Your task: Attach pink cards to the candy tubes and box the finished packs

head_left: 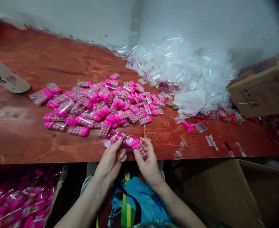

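Between the thumb and fingers of my right hand (149, 163) is a small clear candy box (140, 148) with a bright pink lid, full of pink round candies. My left hand (111, 160) pinches a printed pink plastic wrapper (115, 137) just left of the box. The wrapper's right end comes close to the lid; whether they touch I cannot tell. Both hands are at the table's front edge. Right beyond them spreads a pile of similar pink-lidded candy boxes (101, 106), lying in all directions.
A heap of clear empty cases (177, 66) lies against the wall. Red-lidded boxes (231, 117) lie near a cardboard carton (260, 88) at right. A white cup (6, 74) stands at left. Below the red-brown table (18, 133) are wrapped pink packs (18, 202) and an open carton (220, 190).
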Motion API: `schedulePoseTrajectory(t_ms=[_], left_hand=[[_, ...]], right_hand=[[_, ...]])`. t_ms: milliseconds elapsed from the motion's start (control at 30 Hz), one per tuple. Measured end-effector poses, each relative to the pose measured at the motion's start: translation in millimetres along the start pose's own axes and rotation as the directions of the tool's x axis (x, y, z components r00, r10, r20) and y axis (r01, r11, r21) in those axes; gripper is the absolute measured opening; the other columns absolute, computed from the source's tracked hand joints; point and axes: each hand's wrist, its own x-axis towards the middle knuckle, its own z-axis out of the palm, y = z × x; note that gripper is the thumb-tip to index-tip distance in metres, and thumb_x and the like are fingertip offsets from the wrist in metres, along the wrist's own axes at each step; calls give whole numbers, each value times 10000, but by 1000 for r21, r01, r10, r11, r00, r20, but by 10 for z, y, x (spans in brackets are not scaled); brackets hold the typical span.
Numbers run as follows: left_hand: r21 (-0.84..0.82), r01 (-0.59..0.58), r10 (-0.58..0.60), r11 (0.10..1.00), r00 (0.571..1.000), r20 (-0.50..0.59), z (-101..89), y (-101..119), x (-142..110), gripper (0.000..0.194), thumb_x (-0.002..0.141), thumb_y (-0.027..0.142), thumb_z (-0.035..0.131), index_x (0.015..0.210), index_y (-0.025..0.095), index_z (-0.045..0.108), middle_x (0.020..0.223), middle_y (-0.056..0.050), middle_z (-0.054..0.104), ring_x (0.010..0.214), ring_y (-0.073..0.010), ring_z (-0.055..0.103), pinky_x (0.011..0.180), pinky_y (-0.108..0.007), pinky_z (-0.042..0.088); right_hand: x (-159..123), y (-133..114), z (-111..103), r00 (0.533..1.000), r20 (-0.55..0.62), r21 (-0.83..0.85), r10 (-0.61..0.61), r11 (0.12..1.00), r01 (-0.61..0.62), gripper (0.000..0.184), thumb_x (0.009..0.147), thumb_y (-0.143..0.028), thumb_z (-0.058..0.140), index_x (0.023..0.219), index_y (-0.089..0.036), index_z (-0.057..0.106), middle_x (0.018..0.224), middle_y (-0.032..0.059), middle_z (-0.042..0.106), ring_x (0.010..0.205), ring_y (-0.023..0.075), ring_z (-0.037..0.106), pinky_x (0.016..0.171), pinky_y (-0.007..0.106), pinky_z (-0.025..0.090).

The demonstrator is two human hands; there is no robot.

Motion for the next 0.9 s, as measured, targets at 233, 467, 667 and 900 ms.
schedulePoseTrajectory(t_ms=[233,467,667,900], left_hand=[[48,-3,2,999,1000,19,4,2,-20,344,663,293,838,693,157,524,503,101,427,351,-22,326,333,-170,256],[88,-26,23,996,999,33,-3,-5,-27,315,680,312,824,714,154,553,517,95,435,362,-23,319,338,-166,255],[182,-32,19,983,997,70,-35,-48,-34,288,716,356,790,685,150,592,451,79,410,368,-42,329,353,-169,272],[266,-13,-15,964,995,102,-24,-39,-65,382,722,420,777,554,150,565,388,50,406,359,-51,334,364,-180,274]], right_hand=[[24,-12,-21,999,-28,-15,-18,1000,18,419,892,-287,609,1286,-230,477,1140,81,635,985,191,632,857,327,519],[-5,-15,6,1000,11,46,22,999,-22,421,894,-296,608,1285,-229,466,1097,66,632,927,170,631,790,289,525],[23,-47,3,998,49,91,43,995,-47,400,887,-302,615,1256,-228,481,1028,51,640,860,160,630,759,280,525],[-11,10,39,993,113,124,43,991,-57,466,888,-280,615,1310,-252,422,1003,45,647,815,153,640,721,278,540]])
